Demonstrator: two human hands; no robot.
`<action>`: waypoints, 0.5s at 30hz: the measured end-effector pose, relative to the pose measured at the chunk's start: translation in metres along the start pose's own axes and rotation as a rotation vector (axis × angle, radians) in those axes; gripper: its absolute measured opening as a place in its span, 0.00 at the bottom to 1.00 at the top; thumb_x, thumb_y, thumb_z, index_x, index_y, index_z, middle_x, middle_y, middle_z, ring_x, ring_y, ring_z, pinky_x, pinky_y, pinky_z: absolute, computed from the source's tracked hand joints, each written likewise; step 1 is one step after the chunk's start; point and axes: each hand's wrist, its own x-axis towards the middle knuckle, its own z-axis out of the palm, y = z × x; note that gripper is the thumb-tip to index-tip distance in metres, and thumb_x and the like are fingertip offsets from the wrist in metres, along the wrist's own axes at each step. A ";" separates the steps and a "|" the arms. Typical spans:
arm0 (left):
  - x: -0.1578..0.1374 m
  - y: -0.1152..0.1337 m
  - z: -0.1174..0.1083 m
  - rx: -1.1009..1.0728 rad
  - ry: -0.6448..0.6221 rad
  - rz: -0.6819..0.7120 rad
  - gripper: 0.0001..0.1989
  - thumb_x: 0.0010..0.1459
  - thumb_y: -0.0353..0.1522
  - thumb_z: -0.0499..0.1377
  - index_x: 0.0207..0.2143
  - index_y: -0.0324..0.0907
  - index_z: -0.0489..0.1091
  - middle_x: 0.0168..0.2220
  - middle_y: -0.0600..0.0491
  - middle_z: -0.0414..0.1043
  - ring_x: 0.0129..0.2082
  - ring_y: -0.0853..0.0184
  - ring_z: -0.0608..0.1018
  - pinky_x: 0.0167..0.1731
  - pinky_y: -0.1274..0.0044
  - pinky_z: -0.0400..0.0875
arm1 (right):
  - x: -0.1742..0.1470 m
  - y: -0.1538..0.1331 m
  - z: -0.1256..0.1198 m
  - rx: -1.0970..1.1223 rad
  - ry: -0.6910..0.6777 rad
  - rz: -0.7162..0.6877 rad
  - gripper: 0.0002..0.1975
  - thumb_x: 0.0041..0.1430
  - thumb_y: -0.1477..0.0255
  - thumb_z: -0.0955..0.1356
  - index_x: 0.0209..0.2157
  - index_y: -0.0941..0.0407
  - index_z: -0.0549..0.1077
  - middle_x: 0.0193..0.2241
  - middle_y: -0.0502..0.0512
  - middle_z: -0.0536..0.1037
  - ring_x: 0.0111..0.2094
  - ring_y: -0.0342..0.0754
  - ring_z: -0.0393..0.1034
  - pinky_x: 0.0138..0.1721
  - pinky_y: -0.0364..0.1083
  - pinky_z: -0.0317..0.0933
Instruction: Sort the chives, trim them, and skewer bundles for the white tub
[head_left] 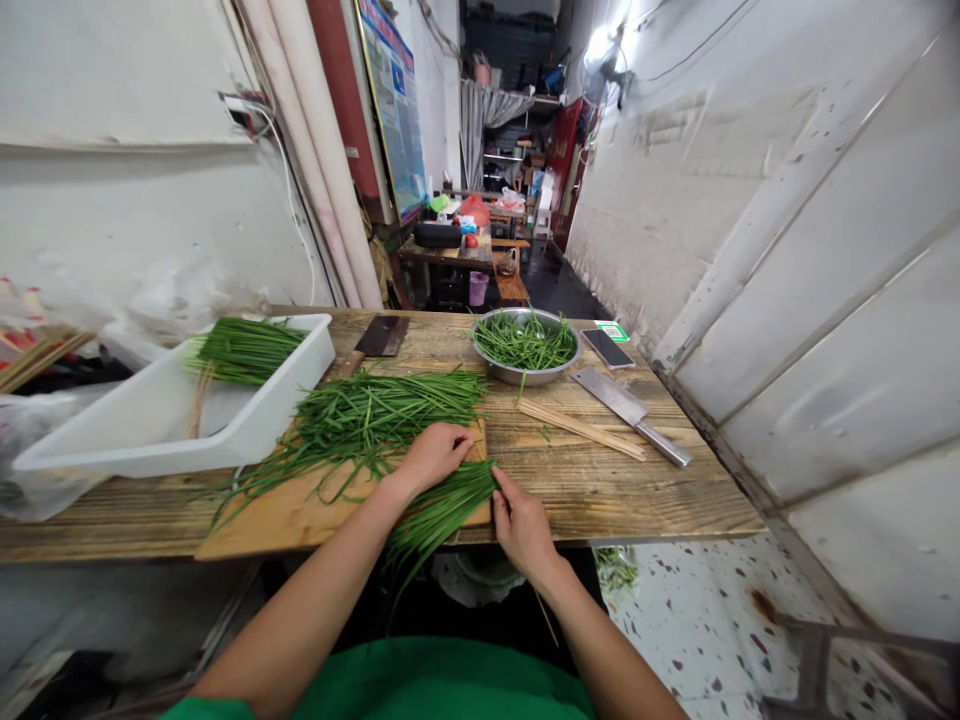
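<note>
A bunch of garlic chives (450,500) lies at the front right of the wooden cutting board (277,515), its leaf ends hanging over the table's front edge. My left hand (433,458) rests across the bunch, fingers curled in along its far side. At the bunch's right end is my right hand (523,525), its index finger touching the chive ends and thumb bent in. A thin bamboo skewer (547,618) sticks out below that hand; its upper part is hidden by the palm. Behind my left hand, a loose pile of chives (375,415) covers the board.
A white plastic tray (277,430) with more chives stands left. Behind the board lies a dark-bladed knife (382,336). To the right are a metal bowl (525,378) of cut greens, loose skewers (581,428), a cleaver (611,395) and a phone (607,348). A wall borders the right.
</note>
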 end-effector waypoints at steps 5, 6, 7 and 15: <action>0.001 -0.001 -0.001 0.001 -0.009 0.024 0.15 0.57 0.34 0.48 0.24 0.39 0.70 0.22 0.54 0.69 0.23 0.70 0.69 0.25 0.81 0.56 | 0.000 0.000 0.000 -0.002 -0.002 -0.004 0.21 0.56 0.76 0.57 0.51 0.64 0.64 0.39 0.62 0.75 0.39 0.49 0.72 0.40 0.45 0.65; 0.001 -0.002 -0.001 -0.002 -0.007 0.034 0.15 0.57 0.34 0.48 0.25 0.39 0.71 0.23 0.53 0.70 0.24 0.70 0.69 0.25 0.81 0.57 | 0.000 0.000 0.001 -0.002 -0.001 -0.007 0.21 0.56 0.76 0.56 0.51 0.64 0.64 0.40 0.62 0.75 0.39 0.49 0.72 0.40 0.46 0.65; 0.001 -0.002 -0.001 -0.003 -0.006 0.043 0.15 0.57 0.34 0.48 0.25 0.39 0.71 0.23 0.53 0.70 0.24 0.70 0.69 0.26 0.81 0.57 | 0.000 0.000 0.001 -0.004 0.001 -0.010 0.21 0.56 0.76 0.56 0.51 0.64 0.64 0.40 0.63 0.75 0.39 0.49 0.72 0.40 0.45 0.65; -0.013 0.010 -0.003 -0.043 -0.111 0.242 0.12 0.56 0.31 0.50 0.29 0.40 0.72 0.30 0.51 0.71 0.31 0.69 0.70 0.34 0.80 0.62 | -0.001 -0.001 0.001 -0.015 0.021 0.000 0.21 0.57 0.75 0.57 0.52 0.63 0.62 0.37 0.63 0.76 0.34 0.51 0.73 0.34 0.47 0.67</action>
